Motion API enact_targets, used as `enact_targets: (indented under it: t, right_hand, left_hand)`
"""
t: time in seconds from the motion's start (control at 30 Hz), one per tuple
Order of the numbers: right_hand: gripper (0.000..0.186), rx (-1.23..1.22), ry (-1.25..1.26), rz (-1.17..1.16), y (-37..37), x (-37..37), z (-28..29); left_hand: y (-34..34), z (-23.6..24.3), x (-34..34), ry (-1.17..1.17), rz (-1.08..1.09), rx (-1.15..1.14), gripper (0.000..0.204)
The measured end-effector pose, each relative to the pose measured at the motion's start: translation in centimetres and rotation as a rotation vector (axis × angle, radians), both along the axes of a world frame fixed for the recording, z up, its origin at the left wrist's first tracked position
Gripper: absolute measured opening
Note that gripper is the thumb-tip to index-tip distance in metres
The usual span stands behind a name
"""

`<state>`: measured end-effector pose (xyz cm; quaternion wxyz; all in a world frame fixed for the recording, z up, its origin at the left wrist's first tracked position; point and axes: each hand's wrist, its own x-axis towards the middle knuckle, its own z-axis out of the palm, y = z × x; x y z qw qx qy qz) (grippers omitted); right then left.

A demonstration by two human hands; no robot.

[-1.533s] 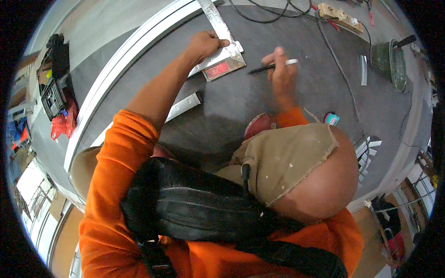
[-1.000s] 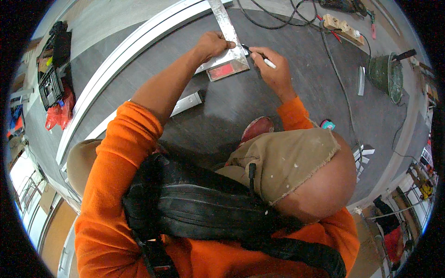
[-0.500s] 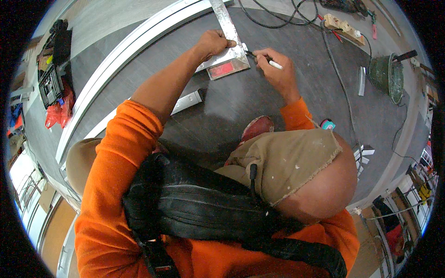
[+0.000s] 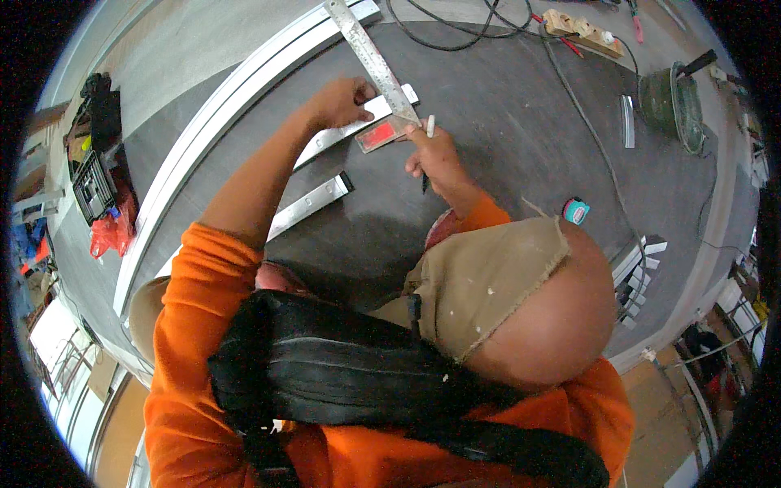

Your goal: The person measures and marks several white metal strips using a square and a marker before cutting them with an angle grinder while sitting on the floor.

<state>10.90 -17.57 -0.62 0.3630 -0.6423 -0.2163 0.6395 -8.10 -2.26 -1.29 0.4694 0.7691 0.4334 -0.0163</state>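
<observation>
My left hand (image 4: 338,106) is curled over a white metal profile (image 4: 327,145), its thumb resting on the bar. Across that profile lies a try square (image 4: 376,69), its worn steel blade pointing away and its red-faced stock turned toward me. My right hand (image 4: 439,159) keeps a marker (image 4: 430,126) between its fingers, white end up and dark tip down. Its thumb and forefinger touch the corner of the square. A second profile piece (image 4: 313,203) with a dark end lies nearer to me.
Long white rails (image 4: 220,106) curve along the left. At the right are a tape measure (image 4: 576,211), several cut metal pieces (image 4: 639,272), a bucket (image 4: 679,106) and a short metal strip (image 4: 627,122). A power strip (image 4: 582,34) and black cables (image 4: 455,45) lie at the back.
My left hand has let go of the square's blade and moved down onto the profile. The right hand has shifted left to the square's corner, turning the marker upright.
</observation>
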Motion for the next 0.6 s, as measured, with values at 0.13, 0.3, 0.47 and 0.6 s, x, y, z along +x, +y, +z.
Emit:
enact_targets:
  t: [0.13,0.3,0.47,0.6]
  right_hand:
    - [0.037,0.104,-0.122,-0.008,-0.7,0.0,0.8]
    - [0.032,0.159,-0.132,-0.037,-1.1,0.4,0.4]
    - [0.030,0.195,-0.087,-0.103,-1.2,0.8,1.8]
    - [0.030,0.213,-0.094,-0.075,-1.3,1.2,1.4]
  left_hand:
    - [-2.9,3.3,0.3,0.261,-0.194,0.316,0.063]
    - [-3.4,3.5,-0.5,0.252,-0.220,0.313,0.065]
    - [-2.3,4.6,-0.3,0.197,-0.052,-0.006,0.067]
    - [-2.6,4.7,-0.4,0.149,-0.026,0.115,0.066]
